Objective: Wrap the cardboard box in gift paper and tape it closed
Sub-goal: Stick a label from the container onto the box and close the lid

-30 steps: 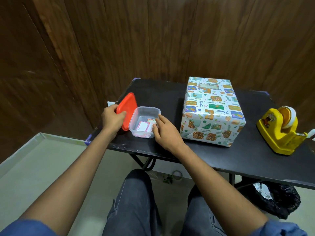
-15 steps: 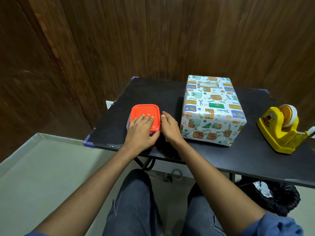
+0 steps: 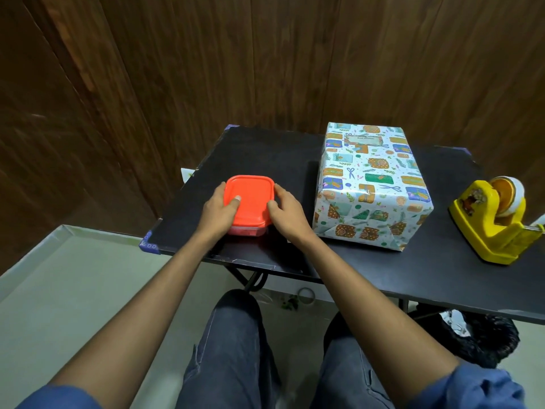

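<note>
The box [image 3: 370, 184], fully covered in white gift paper with colourful prints, stands on the black table [image 3: 265, 154] right of centre. A yellow tape dispenser [image 3: 495, 219] with a tape roll sits at the right edge. A small clear plastic container with an orange lid [image 3: 250, 199] rests near the table's front left. My left hand [image 3: 219, 212] grips its left side with the thumb pressing on the lid. My right hand [image 3: 287, 212] holds its right side, thumb at the lid's edge.
A dark wooden wall rises behind the table. A black bag [image 3: 477, 338] with white scraps lies on the floor under the right side. My knees in dark trousers are below the front edge. Pale floor spreads to the left.
A second ago my left hand held the orange lid tilted beside the open container. The lid now lies on the container, and both hands have closed around its sides.
</note>
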